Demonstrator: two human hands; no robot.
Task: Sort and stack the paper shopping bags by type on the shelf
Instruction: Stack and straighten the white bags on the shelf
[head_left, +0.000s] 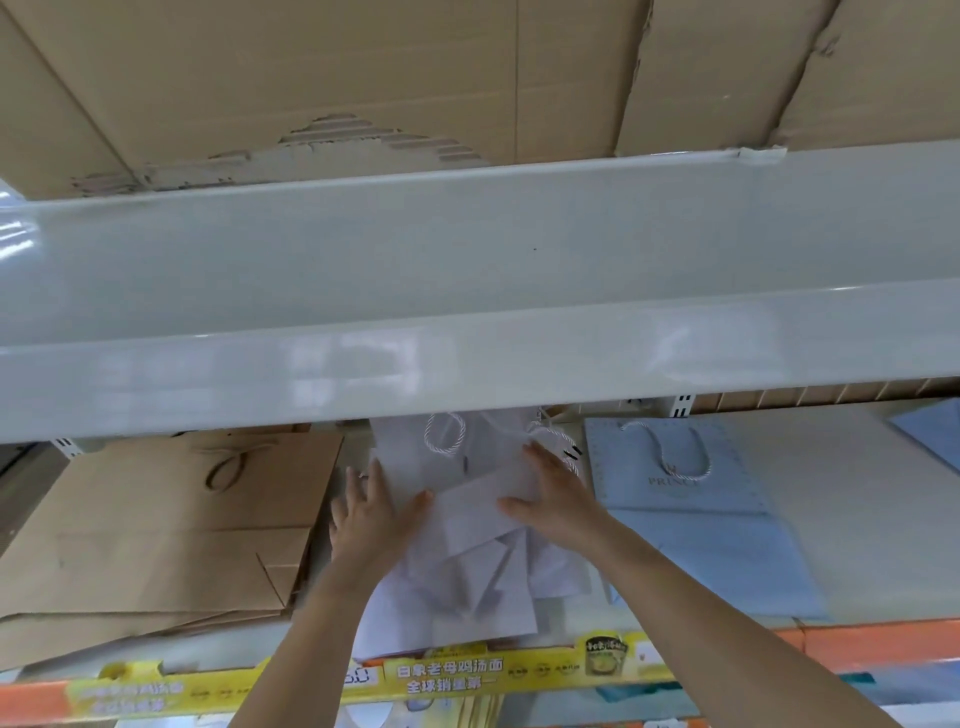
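Low in the frame's centre, the left hand (370, 512) and right hand (556, 493) press flat, fingers straight, on the white bags (467, 566). Brown bags (156, 530) lie lower left, blue bags (696, 514) lower right.

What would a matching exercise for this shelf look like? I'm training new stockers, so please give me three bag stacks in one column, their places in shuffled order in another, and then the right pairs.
Things:
1. brown kraft bags
2. white bags
3. light blue bags

Places:
A. right of the middle stack, twisted cord handle showing on top
B. left end of the shelf, lying flat
C. middle of the shelf, under the left hand and right hand, both laid flat on them

Pairs: 1-B, 2-C, 3-A
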